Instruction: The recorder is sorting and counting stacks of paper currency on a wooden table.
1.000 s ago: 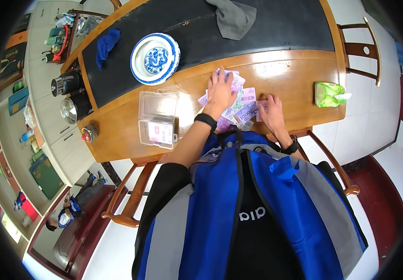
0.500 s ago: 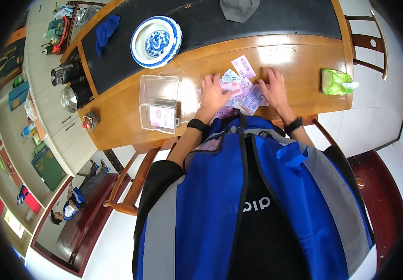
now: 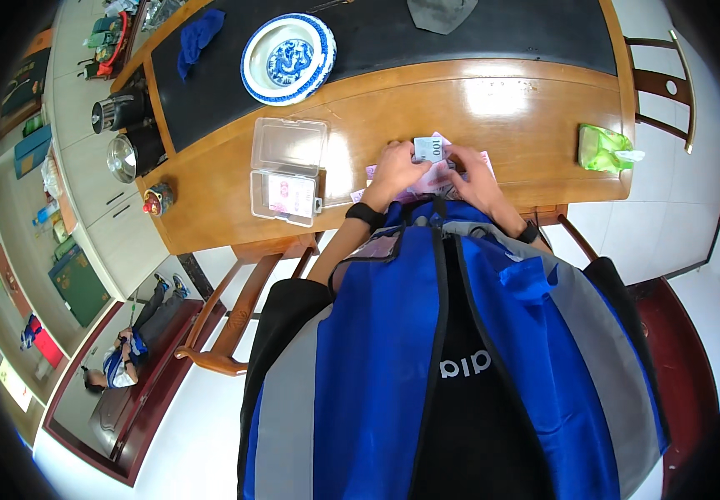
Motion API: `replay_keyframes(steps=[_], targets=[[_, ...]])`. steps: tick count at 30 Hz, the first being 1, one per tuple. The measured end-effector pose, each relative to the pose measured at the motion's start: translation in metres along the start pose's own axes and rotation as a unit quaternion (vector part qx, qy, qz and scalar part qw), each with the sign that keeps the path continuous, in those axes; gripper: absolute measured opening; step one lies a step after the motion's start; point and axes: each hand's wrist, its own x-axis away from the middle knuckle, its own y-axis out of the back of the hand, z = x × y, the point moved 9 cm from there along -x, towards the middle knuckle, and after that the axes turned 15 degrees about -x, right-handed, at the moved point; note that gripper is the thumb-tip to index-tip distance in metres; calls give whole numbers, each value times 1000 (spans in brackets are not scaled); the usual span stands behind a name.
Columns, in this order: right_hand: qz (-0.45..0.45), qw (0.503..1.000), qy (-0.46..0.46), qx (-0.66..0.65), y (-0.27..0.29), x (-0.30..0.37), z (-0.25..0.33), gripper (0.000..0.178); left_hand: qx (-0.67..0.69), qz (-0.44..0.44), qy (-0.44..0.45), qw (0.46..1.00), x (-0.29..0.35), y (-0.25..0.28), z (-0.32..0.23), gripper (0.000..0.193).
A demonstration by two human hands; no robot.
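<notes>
Pink and purple banknotes (image 3: 437,178) lie in a loose heap near the table's front edge, with a pale greenish banknote (image 3: 428,148) uppermost at the far side. My left hand (image 3: 397,171) curls in from the left, its thumb pressing on the notes' edge. From the right, my right hand (image 3: 474,180) closes on the other side of them, fingers bent at the pale note. Part of the heap is hidden under both hands and by my jacket. A clear plastic box (image 3: 289,143) to the left has its lid laid back and more pink banknotes (image 3: 291,195) inside.
A blue-and-white porcelain bowl (image 3: 323,67) and a blue cloth (image 3: 200,40) rest on the table's dark inset. A green tissue pack (image 3: 604,147) lies at the right edge. A small ornament (image 3: 158,200) stands at the left corner. A person (image 3: 127,354) sits on a bench beyond, left.
Both hands have drawn together and closed on the spread notes, gathering them inward. The pale note now shows on top between my fingers. The view has shifted slightly.
</notes>
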Motion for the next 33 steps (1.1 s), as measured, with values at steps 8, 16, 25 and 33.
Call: replay_keyframes(steps=[8,16,25,33], targets=[[-163,962,-216,17,59,54,-84,37,-90,-203,133,966,65,16,94,52],[-61,965,-242,-79,14,39,-102,39,366,-79,196,906,50,-34,121,38],[-17,932,-298,-205,-7,39,-107,44,290,-27,178,940,44,-45,92,43],[-22,973,-229,-18,2,25,-75,39,421,64,160,890,53,-72,104,30]])
